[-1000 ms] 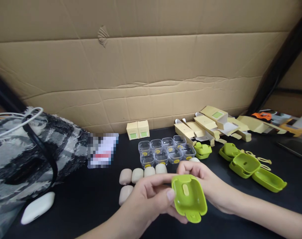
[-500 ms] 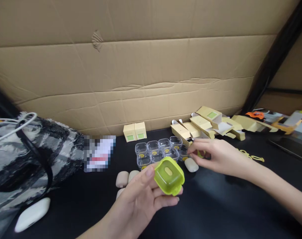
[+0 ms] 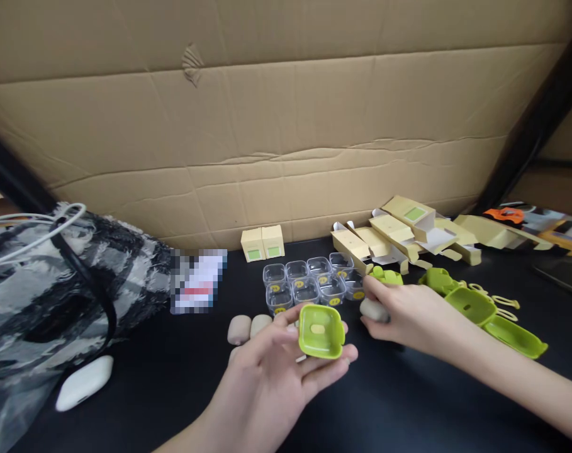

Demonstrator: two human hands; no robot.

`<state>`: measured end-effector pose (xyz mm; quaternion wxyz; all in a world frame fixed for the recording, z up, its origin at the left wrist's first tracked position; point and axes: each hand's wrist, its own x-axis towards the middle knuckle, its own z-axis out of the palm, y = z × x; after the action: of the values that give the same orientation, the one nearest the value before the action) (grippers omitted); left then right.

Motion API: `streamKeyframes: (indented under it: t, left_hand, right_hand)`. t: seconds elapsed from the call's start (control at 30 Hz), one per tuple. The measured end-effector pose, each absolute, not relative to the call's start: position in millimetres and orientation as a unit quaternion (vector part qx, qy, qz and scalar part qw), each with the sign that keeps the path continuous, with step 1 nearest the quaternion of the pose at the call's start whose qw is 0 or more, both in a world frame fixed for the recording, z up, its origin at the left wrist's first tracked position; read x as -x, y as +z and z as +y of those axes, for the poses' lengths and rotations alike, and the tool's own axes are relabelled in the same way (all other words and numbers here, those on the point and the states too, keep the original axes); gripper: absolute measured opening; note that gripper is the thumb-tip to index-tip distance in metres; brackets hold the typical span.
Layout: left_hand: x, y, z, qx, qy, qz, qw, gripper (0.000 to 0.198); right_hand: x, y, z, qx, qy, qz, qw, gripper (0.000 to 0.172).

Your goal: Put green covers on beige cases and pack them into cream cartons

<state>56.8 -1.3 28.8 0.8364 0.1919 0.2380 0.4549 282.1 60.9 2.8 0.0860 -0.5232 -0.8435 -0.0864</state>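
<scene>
My left hand (image 3: 279, 362) holds a small green earphone-case cover (image 3: 321, 331) with its hollow inside facing me, the thumb at its left edge and the fingers beneath. To the right, my right hand (image 3: 406, 308) has its fingers closed round a white earphone case (image 3: 372, 310) at the table surface. Just behind those fingers lies another green piece (image 3: 384, 275), partly hidden. More green cover halves (image 3: 515, 335) lie beside my right forearm. Several clear plastic cups (image 3: 306, 291) with yellow stickers stand in rows beyond my left hand.
Flattened and opened cream boxes (image 3: 392, 234) are heaped at the back right, and two small upright boxes (image 3: 263, 244) stand by the cardboard wall. Beige cases (image 3: 240, 329) sit behind my left hand. A larger white case (image 3: 85, 382) and a black-and-white fabric bag (image 3: 125, 270) are at left.
My right hand has closed on the white case it was beside. The green cover in my left hand has tilted, showing its inside more squarely. The view has shifted slightly.
</scene>
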Motion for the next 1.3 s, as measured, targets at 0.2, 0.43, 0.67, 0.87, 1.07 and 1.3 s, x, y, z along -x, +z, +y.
streamKeyframes:
  t: [0.2,0.43,0.67,0.87,1.07,1.3]
  left_hand:
    - [-55.6,7.1,-7.2,-0.199,0.419,0.242,0.852,0.040]
    - [-64.6,-12.4,-14.0,-0.172,0.395,0.222,0.875,0.036]
    - [-65.1,-17.2,-19.8,-0.176,0.372,0.183,0.892,0.030]
    - [-65.8,-6.7,-18.1,-0.261,0.396,0.164,0.865,0.024]
    - [-67.9,-7.4,-16.4,-0.278,0.410,0.186,0.848,0.021]
    - [-65.8,-13.9,-16.0,-0.270,0.391,0.186,0.860,0.025]
  right_hand:
    - [-282.6,23.5,39.8,0.392,0.125,-0.834,0.366,0.023]
    - [-265.4,18.4,13.0,0.288,0.162,-0.854,0.403,0.039]
    - [-256.7,14.8,11.8,0.185,0.120,-0.901,0.373,0.034]
    - [-258.1,17.4,10.6,0.167,0.050,-0.909,0.379,0.030]
    - [-257.6,12.1,9.5,0.186,0.015,-0.911,0.368,0.032]
    - [-251.8,12.6,8.9,0.195,0.023,-0.906,0.374,0.035]
